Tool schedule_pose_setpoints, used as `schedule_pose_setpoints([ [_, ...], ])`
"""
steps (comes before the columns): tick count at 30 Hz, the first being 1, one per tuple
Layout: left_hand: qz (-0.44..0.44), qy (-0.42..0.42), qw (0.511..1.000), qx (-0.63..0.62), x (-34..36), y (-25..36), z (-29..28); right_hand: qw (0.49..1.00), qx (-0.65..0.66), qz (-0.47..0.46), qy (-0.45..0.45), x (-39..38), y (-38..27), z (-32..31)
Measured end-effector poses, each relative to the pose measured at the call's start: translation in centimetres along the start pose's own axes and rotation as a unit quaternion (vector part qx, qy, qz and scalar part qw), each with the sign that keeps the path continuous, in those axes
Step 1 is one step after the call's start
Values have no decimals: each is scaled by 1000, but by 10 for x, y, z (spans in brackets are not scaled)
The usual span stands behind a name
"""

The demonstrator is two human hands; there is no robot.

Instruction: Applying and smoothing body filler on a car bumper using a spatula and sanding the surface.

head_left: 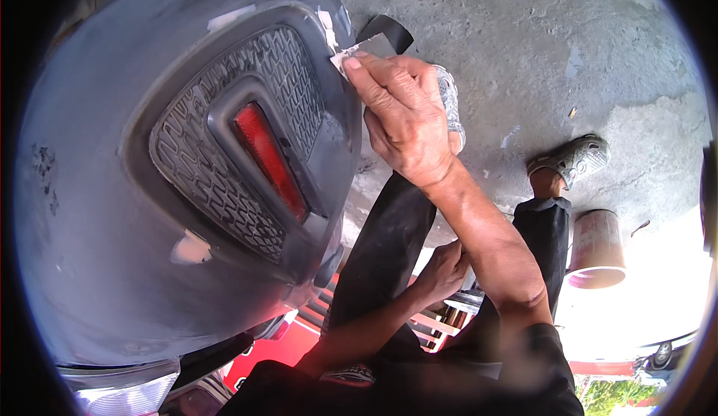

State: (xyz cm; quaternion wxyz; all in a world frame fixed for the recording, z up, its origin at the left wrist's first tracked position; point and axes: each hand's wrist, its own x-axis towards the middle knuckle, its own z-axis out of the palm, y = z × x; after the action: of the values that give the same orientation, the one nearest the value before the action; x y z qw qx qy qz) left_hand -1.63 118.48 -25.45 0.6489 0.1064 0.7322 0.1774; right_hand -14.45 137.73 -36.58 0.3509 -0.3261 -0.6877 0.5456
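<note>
In my right hand (407, 109) is a thin, flat grey putty spreader (378, 44), pinched between fingers and thumb. Pale filler shows along the spreader's edge, which meets the rim of a grey car bumper (90, 139). Just above that spot lies a pale filler patch (327, 31). The bumper holds a honeycomb-patterned insert with a red reflector (271, 158). Another filler patch (192, 248) sits low on the bumper. My left hand (443, 270) is closed near my legs; my right forearm partly covers it, so its contents cannot be made out.
A dark curved piece (390, 33) rests on the concrete floor (516, 34) beyond the spreader. My shod foot (576, 160) is at the right, close to a worn bucket (597, 248) lying tipped. A clear lamp (123, 390) adjoins the bumper at lower left.
</note>
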Motion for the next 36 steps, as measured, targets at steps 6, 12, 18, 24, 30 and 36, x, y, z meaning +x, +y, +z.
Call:
schedule_pose_setpoints([
  [6, -60, -6, 998, 5, 4, -2, 2, 998, -6, -25, 54, 47, 17, -5],
  [12, -6, 9, 1000, 1, -1, -17, 5, 999, 24, -27, 32, 29, 12, 4],
  [18, -39, -10, 999, -2, 3, -6, 0, 999, 30, -10, -9, 11, 11, -11],
  [24, 10, 6, 1000, 25, 0, -3, -2, 1000, 11, -1, 7, 14, -4, -1],
  [30, -48, -22, 999, -5, 4, 6, -5, 997, -53, -10, -47, -21, 8, -1],
  [36, -35, -10, 999, -1, 4, -4, -3, 996, -72, -51, 33, 26, 20, -8],
])
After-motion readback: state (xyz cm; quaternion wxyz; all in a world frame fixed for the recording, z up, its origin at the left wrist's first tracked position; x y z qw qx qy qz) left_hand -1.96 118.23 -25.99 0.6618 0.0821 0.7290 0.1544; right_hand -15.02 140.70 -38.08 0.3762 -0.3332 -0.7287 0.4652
